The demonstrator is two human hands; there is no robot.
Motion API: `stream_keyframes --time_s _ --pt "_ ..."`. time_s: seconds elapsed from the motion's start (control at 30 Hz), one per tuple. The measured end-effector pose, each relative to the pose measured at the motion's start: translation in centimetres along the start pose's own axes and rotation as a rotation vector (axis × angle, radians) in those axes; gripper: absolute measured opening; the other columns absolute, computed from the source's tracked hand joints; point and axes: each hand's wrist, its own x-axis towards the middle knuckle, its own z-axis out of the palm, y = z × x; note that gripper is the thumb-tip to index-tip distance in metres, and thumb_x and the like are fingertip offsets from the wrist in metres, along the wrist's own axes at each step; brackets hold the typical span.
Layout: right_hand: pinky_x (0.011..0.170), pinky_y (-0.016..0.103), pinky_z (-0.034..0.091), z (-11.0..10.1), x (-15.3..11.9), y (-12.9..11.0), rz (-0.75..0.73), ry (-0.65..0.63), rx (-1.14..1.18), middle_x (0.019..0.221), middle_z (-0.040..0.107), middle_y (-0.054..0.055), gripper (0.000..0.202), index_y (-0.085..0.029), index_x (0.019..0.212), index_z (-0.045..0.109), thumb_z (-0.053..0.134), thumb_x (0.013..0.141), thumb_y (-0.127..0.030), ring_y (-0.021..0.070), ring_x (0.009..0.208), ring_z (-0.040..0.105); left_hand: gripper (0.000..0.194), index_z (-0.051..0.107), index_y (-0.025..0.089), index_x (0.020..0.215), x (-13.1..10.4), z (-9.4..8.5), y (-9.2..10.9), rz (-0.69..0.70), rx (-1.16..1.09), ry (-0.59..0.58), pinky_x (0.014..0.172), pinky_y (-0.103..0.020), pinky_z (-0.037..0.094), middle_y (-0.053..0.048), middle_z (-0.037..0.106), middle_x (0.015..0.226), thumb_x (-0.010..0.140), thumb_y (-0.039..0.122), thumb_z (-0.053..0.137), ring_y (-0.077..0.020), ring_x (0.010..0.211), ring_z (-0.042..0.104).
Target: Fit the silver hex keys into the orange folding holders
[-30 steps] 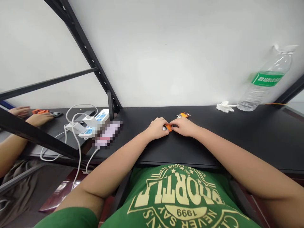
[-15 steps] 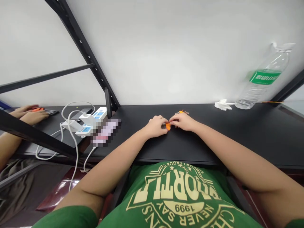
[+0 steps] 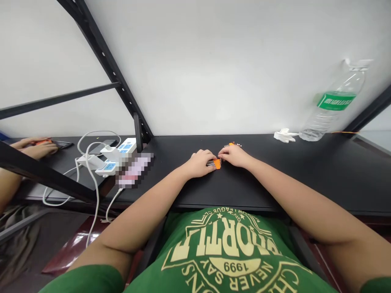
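My left hand is closed around a small bundle of thin rods with an orange band, resting low over the black tabletop. Just to its right, my right hand has its thumb and fingertips pinched together near the bundle's end; whatever they hold is too small to make out. A second orange-banded bundle lies behind my right hand, partly covered by it.
A tilted clear bottle with a green label and a crumpled white tissue are at the back right. On the left are a metal frame post, a power strip, white cables and a blurred phone. Another person's hands work at far left.
My right fingertips have drawn slightly away from the orange band, which shows more fully now. The far-left person's hands have shifted a little left, as the view moved slightly.
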Motion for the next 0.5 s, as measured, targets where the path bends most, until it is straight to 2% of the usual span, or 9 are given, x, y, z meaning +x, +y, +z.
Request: stream_keyframes --time_s 0.13,0.2,0.33,0.5 --pt "0.063 0.028 0.050 -0.2 -0.2 0.2 0.048 -0.080 0.157 0.091 0.076 0.002 0.018 -0.021 0.099 0.071 0.058 0.095 -0.032 0.0139 0.064 0.063 0.038 0.070 0.030 0.121 0.3 0.4 0.1 -0.067 -0.008 0.017 0.103 -0.046 0.048 -0.006 0.066 0.127 0.087 0.047 0.067 -0.0309 0.121 0.058" --pt "0.064 0.028 0.050 -0.1 -0.3 0.2 0.012 -0.106 0.165 0.094 0.074 0.003 0.018 -0.021 0.103 0.069 0.063 0.092 -0.034 0.0146 0.068 0.064 0.041 0.071 0.028 0.119 0.4 0.6 0.2 -0.132 -0.012 0.034 0.102 -0.047 0.049 -0.007 0.066 0.123 0.085 0.051 0.068 -0.0318 0.121 0.058" --pt "0.073 0.028 0.048 0.4 -0.4 0.1 -0.129 -0.052 -0.007 0.095 0.071 0.002 0.023 -0.021 0.103 0.063 0.072 0.082 -0.027 0.0170 0.082 0.063 0.038 0.073 0.027 0.114 0.6 0.8 0.4 -0.146 -0.055 0.063 0.102 -0.046 0.050 -0.007 0.068 0.122 0.084 0.051 0.070 -0.0313 0.121 0.059" --pt "0.068 0.029 0.041 1.3 -0.6 -0.6 -0.123 0.019 -0.160 0.088 0.068 0.002 0.008 -0.021 0.093 0.058 0.064 0.089 -0.024 0.0171 0.075 0.058 0.030 0.071 0.025 0.106 1.0 1.3 0.2 -0.176 -0.161 0.121 0.094 -0.036 0.054 -0.004 0.073 0.113 0.079 0.038 0.075 -0.0256 0.110 0.066"
